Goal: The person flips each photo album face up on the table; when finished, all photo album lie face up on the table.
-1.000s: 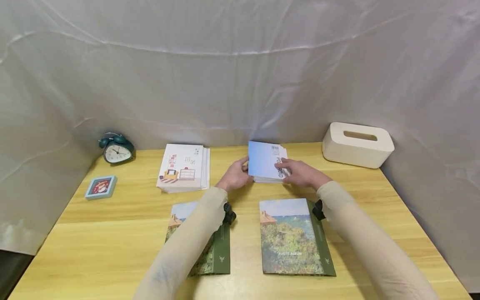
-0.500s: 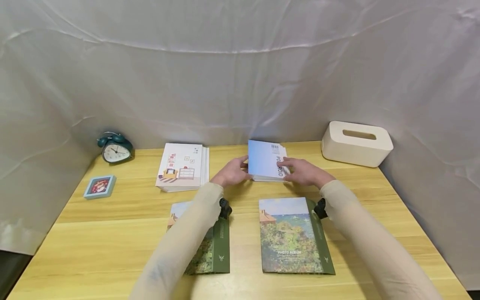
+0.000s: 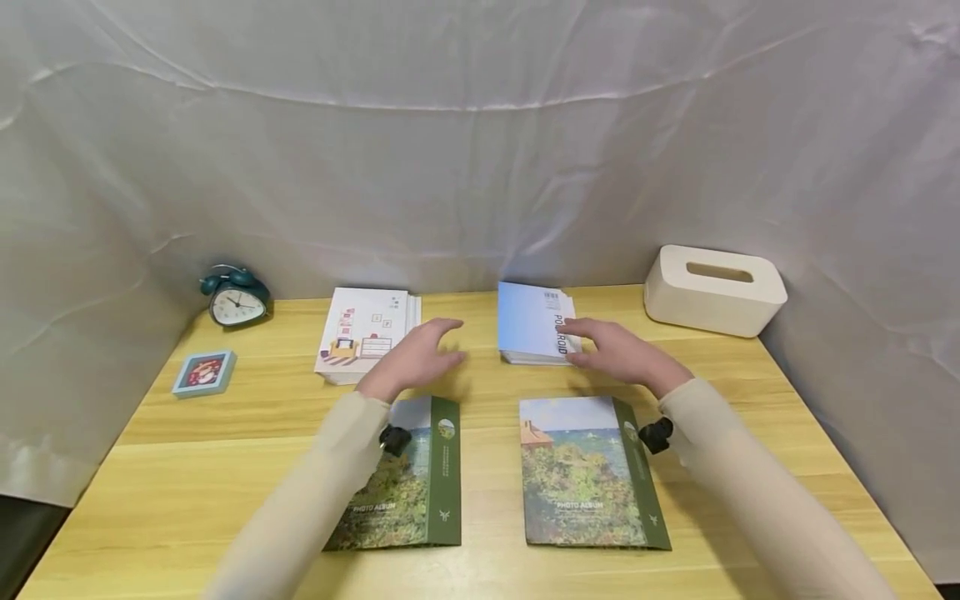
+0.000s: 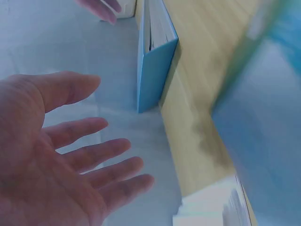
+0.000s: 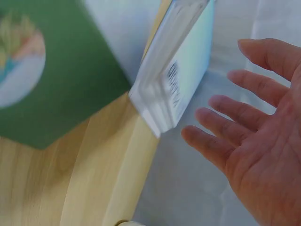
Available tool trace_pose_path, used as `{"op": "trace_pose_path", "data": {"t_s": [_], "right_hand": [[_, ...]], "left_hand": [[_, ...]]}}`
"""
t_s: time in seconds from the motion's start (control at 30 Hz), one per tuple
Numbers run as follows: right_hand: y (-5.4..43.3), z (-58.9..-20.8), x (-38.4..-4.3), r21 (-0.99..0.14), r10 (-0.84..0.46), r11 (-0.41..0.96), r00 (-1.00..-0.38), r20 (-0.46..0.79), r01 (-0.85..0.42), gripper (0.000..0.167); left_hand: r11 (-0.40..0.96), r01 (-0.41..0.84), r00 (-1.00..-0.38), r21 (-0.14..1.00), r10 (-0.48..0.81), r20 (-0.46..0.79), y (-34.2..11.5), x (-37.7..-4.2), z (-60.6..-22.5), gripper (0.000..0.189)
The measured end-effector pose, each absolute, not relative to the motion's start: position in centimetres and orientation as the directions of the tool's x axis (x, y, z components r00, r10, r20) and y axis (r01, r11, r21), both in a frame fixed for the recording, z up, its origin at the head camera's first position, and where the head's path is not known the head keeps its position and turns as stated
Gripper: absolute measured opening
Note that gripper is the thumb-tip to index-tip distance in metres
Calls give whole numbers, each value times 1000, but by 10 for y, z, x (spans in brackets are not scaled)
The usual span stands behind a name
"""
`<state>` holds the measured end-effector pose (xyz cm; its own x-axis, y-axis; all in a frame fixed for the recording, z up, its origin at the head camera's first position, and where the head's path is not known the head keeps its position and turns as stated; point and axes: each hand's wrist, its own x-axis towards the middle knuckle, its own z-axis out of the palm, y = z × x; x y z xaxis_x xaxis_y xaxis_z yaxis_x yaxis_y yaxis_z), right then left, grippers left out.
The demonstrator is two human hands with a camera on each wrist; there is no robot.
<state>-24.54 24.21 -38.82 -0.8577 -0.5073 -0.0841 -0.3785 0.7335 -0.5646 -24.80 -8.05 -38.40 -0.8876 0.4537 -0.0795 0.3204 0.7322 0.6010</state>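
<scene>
My left hand point(image 3: 416, 358) hovers with spread fingers at the lower right of a stack of white booklets point(image 3: 360, 329) with a room drawing on top. The left wrist view shows its palm point(image 4: 42, 174) with nothing in it. Beside a small stack of blue-and-white albums lettered along one edge point(image 3: 528, 321) is my right hand point(image 3: 622, 354). In the right wrist view its straight fingers point(image 5: 225, 127) stand apart from that stack. Two photo albums with a painted seaside cover lie in front: a left photo album point(image 3: 397, 492), partly under my left sleeve, and a right photo album point(image 3: 577, 475).
A green alarm clock point(image 3: 236, 300) and a small blue picture frame point(image 3: 204, 372) stand at the left. At the back right is a white tissue box point(image 3: 716, 292). Grey cloth point(image 3: 480, 167) hangs behind the wooden table point(image 3: 187, 483).
My left hand has left the blue-and-white stack and moved left, toward the white booklets, uncovering more of the left photo album. My right hand has drawn slightly right, away from the stack.
</scene>
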Motion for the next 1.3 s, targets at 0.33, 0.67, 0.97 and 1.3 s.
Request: {"op": "trace_pose_path", "data": {"t_s": [0.33, 0.67, 0.97, 1.3], "right_hand": [[221, -380, -212, -549, -574, 689, -819, -14, -473, 53], [187, -380, -169, -499, -666, 635, -745, 33, -590, 56], [165, -389, -140, -457, -685, 652, -728, -13, -605, 57], [148, -404, -119, -408, -723, 629, -691, 5, -662, 59]], "left_hand": [[713, 416, -874, 565, 486, 31, -113, -195, -380, 54], [720, 466, -868, 514, 485, 107, -135, -153, -388, 53], [718, 511, -852, 473, 496, 166, -155, -119, -402, 57], [754, 504, -859, 420, 488, 155, -175, -85, -415, 56]]}}
